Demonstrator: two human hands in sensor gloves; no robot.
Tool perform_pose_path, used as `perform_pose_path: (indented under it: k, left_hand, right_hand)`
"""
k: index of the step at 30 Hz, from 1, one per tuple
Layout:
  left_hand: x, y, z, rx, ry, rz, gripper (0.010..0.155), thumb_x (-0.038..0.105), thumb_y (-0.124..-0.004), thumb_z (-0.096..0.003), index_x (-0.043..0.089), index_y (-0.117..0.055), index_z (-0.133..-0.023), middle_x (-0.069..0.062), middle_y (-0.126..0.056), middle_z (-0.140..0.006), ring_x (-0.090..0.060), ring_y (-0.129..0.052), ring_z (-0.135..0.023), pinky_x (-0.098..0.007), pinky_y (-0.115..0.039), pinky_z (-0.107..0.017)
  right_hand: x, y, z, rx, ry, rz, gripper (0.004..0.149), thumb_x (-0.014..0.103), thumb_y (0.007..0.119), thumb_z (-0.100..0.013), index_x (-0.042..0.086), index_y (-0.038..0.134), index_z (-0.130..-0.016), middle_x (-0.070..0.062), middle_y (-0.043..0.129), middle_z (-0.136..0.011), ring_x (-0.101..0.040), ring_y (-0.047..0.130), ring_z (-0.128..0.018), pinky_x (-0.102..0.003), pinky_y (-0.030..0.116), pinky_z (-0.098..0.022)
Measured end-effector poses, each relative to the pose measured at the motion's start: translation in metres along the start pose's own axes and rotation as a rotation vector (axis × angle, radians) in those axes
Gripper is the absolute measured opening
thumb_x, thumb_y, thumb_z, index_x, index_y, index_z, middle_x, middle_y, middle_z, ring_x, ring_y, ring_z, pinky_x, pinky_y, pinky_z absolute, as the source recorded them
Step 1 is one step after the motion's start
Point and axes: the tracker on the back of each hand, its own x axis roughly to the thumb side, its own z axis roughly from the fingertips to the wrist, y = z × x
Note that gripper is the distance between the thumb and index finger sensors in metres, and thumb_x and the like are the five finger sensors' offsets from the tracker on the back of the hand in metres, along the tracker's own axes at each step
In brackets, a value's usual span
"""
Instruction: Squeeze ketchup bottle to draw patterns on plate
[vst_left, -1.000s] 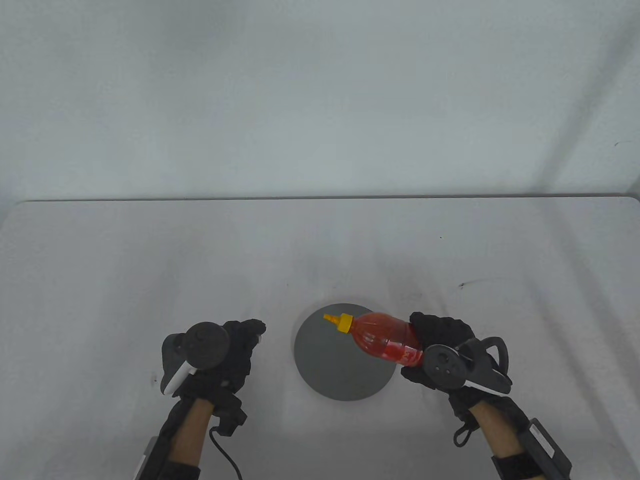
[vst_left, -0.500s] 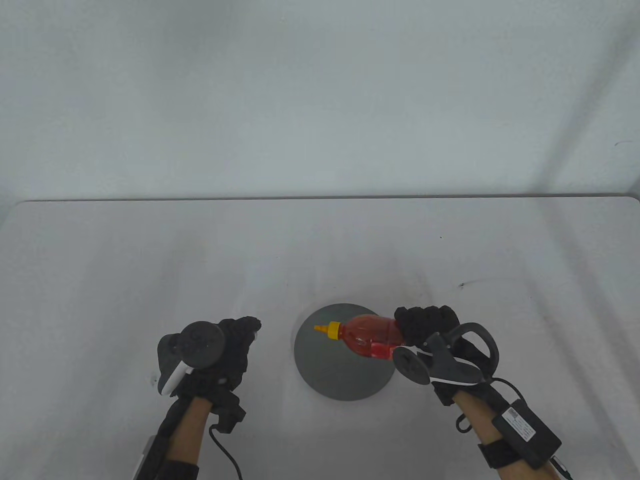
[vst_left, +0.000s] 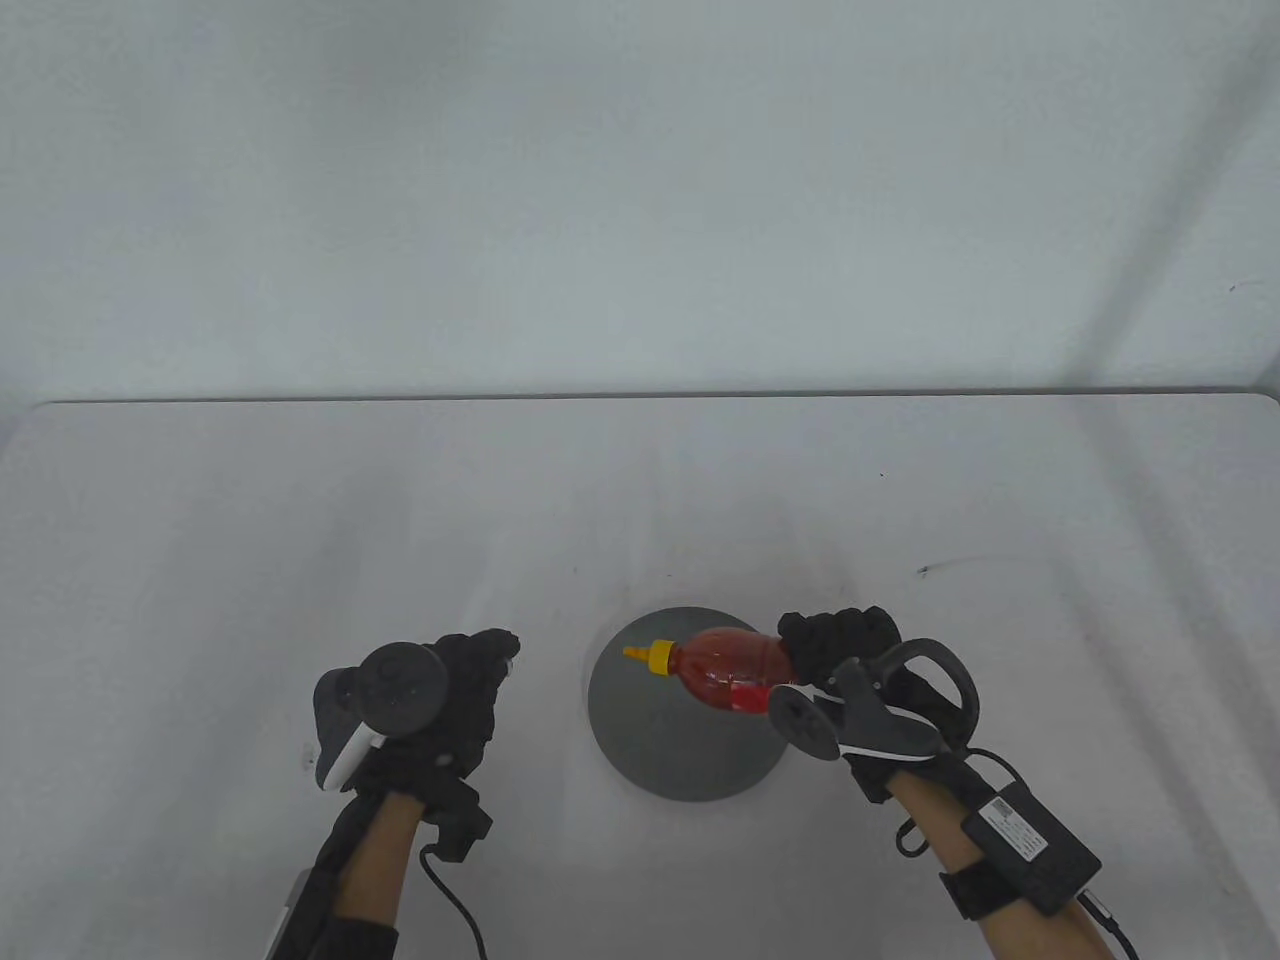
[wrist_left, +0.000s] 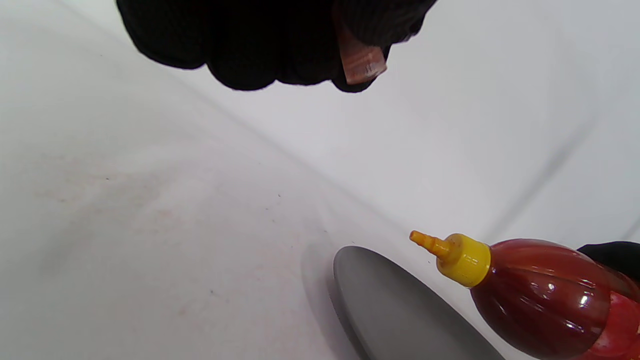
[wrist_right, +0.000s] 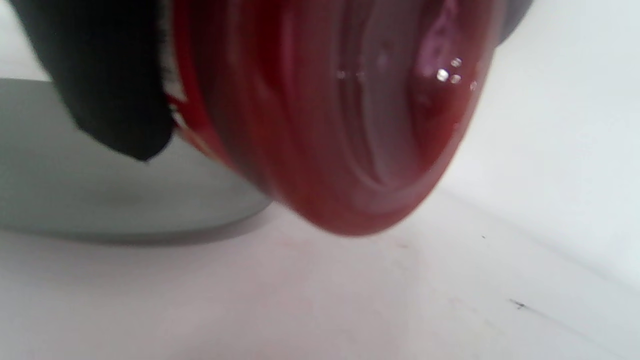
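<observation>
A red ketchup bottle with a yellow nozzle cap lies tilted over a round grey plate, nozzle pointing left. My right hand grips the bottle's rear half from the right. The plate's surface shows no ketchup. In the left wrist view the bottle and cap hang above the plate's edge. In the right wrist view the bottle's base fills the frame. My left hand is curled left of the plate and holds nothing.
The white table spreads all round the plate; a wall rises behind its far edge. A small dark mark lies on the table right of the plate. A cable trails from my left wrist.
My right hand has rolled over and shifted left, carrying the bottle; the nozzle has moved left and lower over the plate. My left hand has drifted slightly left.
</observation>
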Motion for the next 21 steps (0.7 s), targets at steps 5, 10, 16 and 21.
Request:
perform_pose_path:
  k: [5, 10, 16, 21]
  left_hand:
    - [0.0, 0.0, 0.0, 0.001, 0.003, -0.003, 0.047, 0.031, -0.061, -0.0567, 0.017, -0.069, -0.101, -0.015, -0.079, -0.092, -0.033, -0.083, -0.082, -0.061, -0.071, -0.063]
    - [-0.001, 0.001, 0.0, 0.01, 0.006, -0.005, 0.047, 0.031, -0.061, -0.0566, 0.017, -0.069, -0.101, -0.015, -0.079, -0.092, -0.033, -0.083, -0.081, -0.061, -0.071, -0.063]
    - [-0.001, 0.001, 0.0, 0.012, 0.008, -0.007, 0.047, 0.031, -0.061, -0.0567, 0.017, -0.069, -0.101, -0.015, -0.079, -0.092, -0.033, -0.083, -0.082, -0.061, -0.071, -0.063]
    - [-0.002, 0.001, -0.001, 0.018, 0.006, -0.003, 0.047, 0.031, -0.061, -0.0567, 0.017, -0.069, -0.101, -0.015, -0.079, -0.092, -0.033, -0.083, -0.081, -0.061, -0.071, -0.063]
  right_hand:
    - [0.002, 0.001, -0.004, 0.017, -0.01, 0.013, 0.099, 0.061, 0.101, -0.037, 0.006, 0.055, -0.106, -0.021, 0.081, -0.096, -0.042, 0.084, -0.079, -0.067, 0.068, -0.065]
    - [0.007, 0.003, -0.005, 0.0, -0.024, 0.032, 0.098, 0.061, 0.101, -0.037, 0.006, 0.055, -0.105, -0.021, 0.082, -0.094, -0.041, 0.084, -0.077, -0.067, 0.069, -0.065]
    - [0.011, 0.004, -0.005, 0.027, -0.038, 0.026, 0.098, 0.061, 0.101, -0.037, 0.006, 0.055, -0.104, -0.02, 0.082, -0.094, -0.04, 0.085, -0.077, -0.067, 0.069, -0.065]
    - [0.012, 0.004, 0.0, 0.011, -0.047, 0.004, 0.096, 0.061, 0.102, -0.037, 0.007, 0.056, -0.103, -0.019, 0.083, -0.094, -0.04, 0.085, -0.077, -0.067, 0.07, -0.064]
